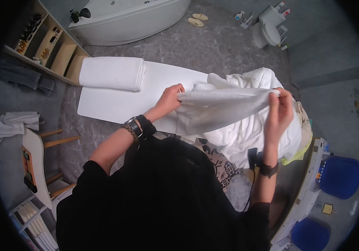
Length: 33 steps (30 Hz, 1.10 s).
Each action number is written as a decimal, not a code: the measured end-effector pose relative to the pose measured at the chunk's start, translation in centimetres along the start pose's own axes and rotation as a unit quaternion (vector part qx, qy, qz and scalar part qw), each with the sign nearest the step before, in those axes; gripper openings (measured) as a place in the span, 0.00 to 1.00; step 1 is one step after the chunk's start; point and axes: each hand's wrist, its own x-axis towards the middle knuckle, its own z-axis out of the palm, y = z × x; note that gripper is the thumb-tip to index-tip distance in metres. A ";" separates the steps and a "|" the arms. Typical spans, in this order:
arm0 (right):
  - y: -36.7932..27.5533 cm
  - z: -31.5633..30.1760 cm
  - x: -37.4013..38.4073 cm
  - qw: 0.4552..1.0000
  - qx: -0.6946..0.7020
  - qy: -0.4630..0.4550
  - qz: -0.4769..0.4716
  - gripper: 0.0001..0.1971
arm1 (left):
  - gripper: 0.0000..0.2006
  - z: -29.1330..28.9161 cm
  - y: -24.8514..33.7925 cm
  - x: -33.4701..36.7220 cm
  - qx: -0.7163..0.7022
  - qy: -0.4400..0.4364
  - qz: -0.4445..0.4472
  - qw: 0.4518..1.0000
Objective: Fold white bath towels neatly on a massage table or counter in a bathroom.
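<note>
A white worktop (116, 104) runs left to right below the camera. At its right end sits a heap of white laundry (250, 129); at its far left edge lies a folded towel (112, 73). Above the worktop's right half, both hands stretch a white towel (225, 104) taut, its long axis running left to right, the rest hanging down in front of the heap. The left hand (169, 100) pinches one top corner with fingers closed; the right hand (282, 111) pinches the other, fingers also closed. Neither hand is nearer; each has an end. Left of the worktop, a wooden shelf (58, 52) holds small items too small to identify.
</note>
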 end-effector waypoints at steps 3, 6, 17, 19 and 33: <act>-0.3 -3.5 1.1 1.000 0.015 0.013 -0.009 0.06 | 0.10 -2.4 1.2 2.1 0.073 0.027 -0.002 0.997; -0.5 -5.5 2.0 0.997 -0.005 0.072 -0.019 0.08 | 0.09 -3.9 3.0 3.9 0.051 0.016 0.013 0.998; 10.4 -11.6 0.3 0.979 0.115 0.097 0.139 0.07 | 0.09 -8.8 8.1 2.7 -0.240 -0.336 -0.063 0.908; 10.1 -11.6 -0.3 0.987 0.080 0.074 0.114 0.08 | 0.08 -9.3 7.2 3.6 -0.179 -0.200 -0.059 0.961; 10.3 -10.3 0.0 0.976 0.135 0.015 0.171 0.10 | 0.11 -10.8 9.1 3.5 0.103 0.131 -0.030 0.986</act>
